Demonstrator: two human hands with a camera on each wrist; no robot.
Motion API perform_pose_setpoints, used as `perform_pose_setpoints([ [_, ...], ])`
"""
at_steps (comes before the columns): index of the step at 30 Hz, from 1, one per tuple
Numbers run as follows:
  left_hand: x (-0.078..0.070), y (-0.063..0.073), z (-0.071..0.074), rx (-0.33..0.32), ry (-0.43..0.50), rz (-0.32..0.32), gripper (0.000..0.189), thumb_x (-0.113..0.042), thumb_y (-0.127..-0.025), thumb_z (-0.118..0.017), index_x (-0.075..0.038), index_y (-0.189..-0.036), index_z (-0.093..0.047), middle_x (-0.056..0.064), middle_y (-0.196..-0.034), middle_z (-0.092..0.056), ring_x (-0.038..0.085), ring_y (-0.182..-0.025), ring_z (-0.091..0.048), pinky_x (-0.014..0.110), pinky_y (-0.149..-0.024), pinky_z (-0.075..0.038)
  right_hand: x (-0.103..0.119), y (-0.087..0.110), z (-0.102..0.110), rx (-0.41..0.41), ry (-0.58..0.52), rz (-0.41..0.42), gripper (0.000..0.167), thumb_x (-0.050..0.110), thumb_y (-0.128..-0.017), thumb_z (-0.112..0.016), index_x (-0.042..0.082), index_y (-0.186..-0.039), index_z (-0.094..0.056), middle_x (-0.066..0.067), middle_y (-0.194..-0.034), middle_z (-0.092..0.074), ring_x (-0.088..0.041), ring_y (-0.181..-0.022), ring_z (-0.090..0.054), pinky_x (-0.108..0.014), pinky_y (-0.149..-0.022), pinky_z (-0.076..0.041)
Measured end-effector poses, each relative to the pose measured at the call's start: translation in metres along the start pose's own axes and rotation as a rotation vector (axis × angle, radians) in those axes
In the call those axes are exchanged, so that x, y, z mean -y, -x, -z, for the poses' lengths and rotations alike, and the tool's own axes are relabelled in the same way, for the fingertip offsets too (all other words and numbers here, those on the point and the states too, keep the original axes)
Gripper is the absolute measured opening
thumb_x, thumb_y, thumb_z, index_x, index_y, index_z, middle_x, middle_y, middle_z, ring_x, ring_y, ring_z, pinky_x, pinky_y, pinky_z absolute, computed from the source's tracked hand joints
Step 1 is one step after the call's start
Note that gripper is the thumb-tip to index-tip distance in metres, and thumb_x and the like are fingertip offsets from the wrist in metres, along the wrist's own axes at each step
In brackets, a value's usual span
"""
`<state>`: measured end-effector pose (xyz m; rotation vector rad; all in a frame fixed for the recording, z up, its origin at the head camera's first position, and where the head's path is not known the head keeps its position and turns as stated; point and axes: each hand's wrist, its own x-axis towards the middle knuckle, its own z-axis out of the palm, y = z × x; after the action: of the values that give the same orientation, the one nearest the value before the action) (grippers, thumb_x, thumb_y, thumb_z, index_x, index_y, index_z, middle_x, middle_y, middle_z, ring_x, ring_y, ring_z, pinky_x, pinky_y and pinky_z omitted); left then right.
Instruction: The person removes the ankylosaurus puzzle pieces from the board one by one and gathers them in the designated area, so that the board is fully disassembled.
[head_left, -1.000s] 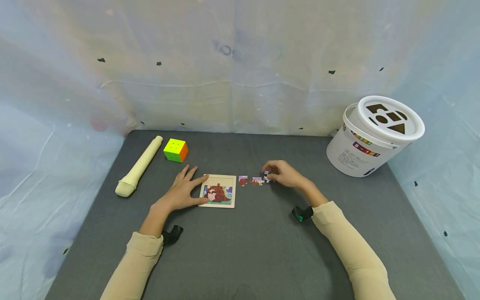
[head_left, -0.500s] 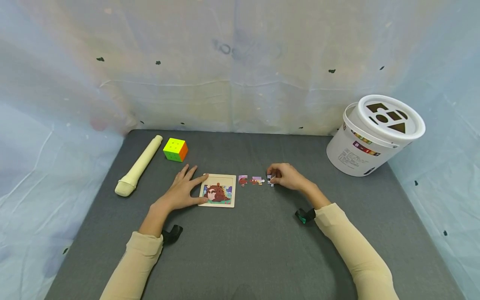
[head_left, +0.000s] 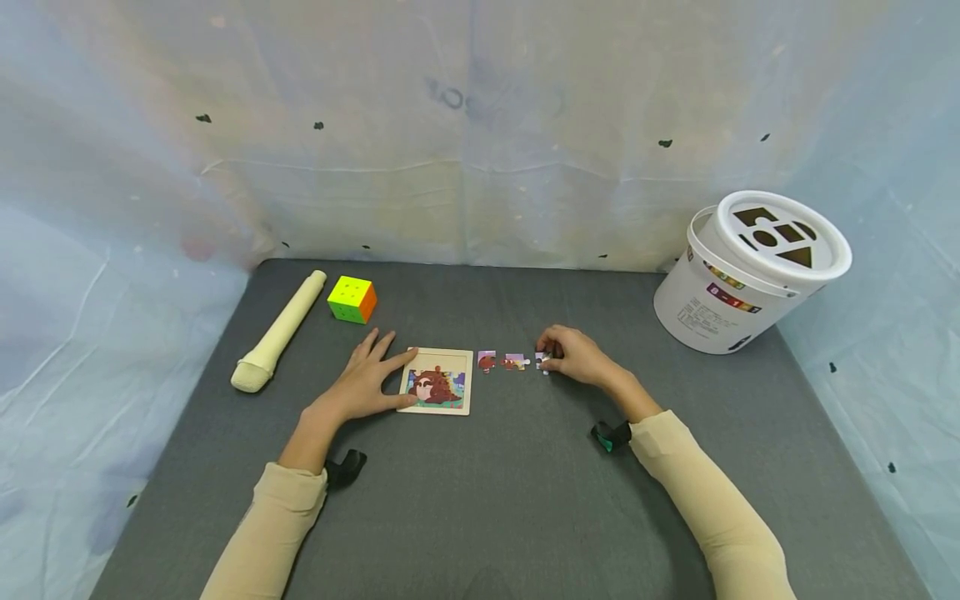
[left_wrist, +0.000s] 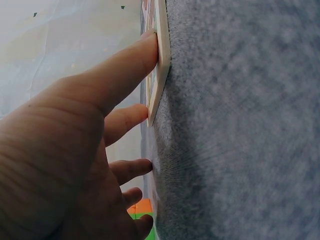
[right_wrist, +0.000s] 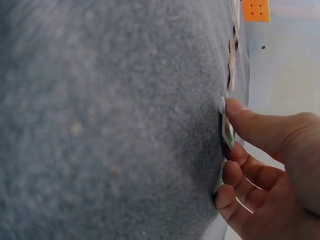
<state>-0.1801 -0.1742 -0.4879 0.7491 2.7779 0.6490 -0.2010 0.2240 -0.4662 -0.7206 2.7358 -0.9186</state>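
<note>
A small framed picture puzzle board lies at the middle of the grey table. My left hand rests flat at its left edge, with thumb and forefinger straight against the frame. Two loose puzzle pieces lie in a row right of the board. My right hand pinches a third puzzle piece at the right end of that row. In the right wrist view my thumb lies on this piece, which is down at the table surface, and the other fingers curl beneath it.
A colour cube and a cream recorder lie at the back left. At the back right a white bucket with a shape-sorter lid leans on the sheeting. Pale plastic sheeting walls in the table on three sides.
My right hand has shifted slightly right and towards me with the piece, lowering it to the table at the end of the row. The left hand and board have not moved.
</note>
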Motion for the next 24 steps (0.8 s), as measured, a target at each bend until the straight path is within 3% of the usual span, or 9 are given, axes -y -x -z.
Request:
perform_pose_setpoints([
  [7,0.001,0.001,0.001,0.002,0.01,-0.002,0.085,-0.056,-0.084,-0.074,-0.016,-0.153,-0.043,0.027,-0.161,-0.017,0.051,-0.148,0.001,0.073,-0.11,-0.01,-0.001,-0.001,0.0,0.002,0.012,-0.007,0.017,0.01,-0.086,-0.079,0.004,-0.099,-0.07,-0.006,-0.092,-0.06,-0.018,-0.078,-0.054,-0.033,-0.069,-0.045],
  [11,0.004,0.002,0.001,-0.003,0.022,-0.014,0.082,-0.053,-0.086,-0.073,-0.016,-0.153,-0.043,0.027,-0.161,-0.018,0.051,-0.147,0.0,0.075,-0.109,-0.011,0.006,-0.005,-0.001,-0.036,0.009,-0.003,0.014,0.011,-0.088,-0.077,0.004,-0.099,-0.072,-0.005,-0.092,-0.06,-0.016,-0.076,-0.054,-0.034,-0.067,-0.045],
  [17,0.007,0.003,0.003,-0.003,0.049,-0.025,0.085,-0.051,-0.083,-0.077,-0.016,-0.153,-0.043,0.027,-0.161,-0.017,0.051,-0.148,0.001,0.076,-0.108,-0.012,0.044,-0.027,-0.02,-0.099,-0.038,0.094,0.014,0.007,-0.091,-0.073,0.0,-0.103,-0.072,-0.007,-0.095,-0.062,-0.017,-0.077,-0.055,-0.035,-0.07,-0.047],
  [24,0.007,0.002,0.004,0.0,0.064,-0.033,0.087,-0.052,-0.081,-0.079,-0.015,-0.152,-0.044,0.028,-0.161,-0.017,0.052,-0.147,0.0,0.076,-0.108,-0.012,0.1,-0.058,-0.056,0.059,-0.155,0.206,0.026,0.001,-0.092,-0.07,-0.004,-0.118,-0.068,-0.015,-0.109,-0.066,-0.026,-0.093,-0.063,-0.028,-0.075,-0.052],
])
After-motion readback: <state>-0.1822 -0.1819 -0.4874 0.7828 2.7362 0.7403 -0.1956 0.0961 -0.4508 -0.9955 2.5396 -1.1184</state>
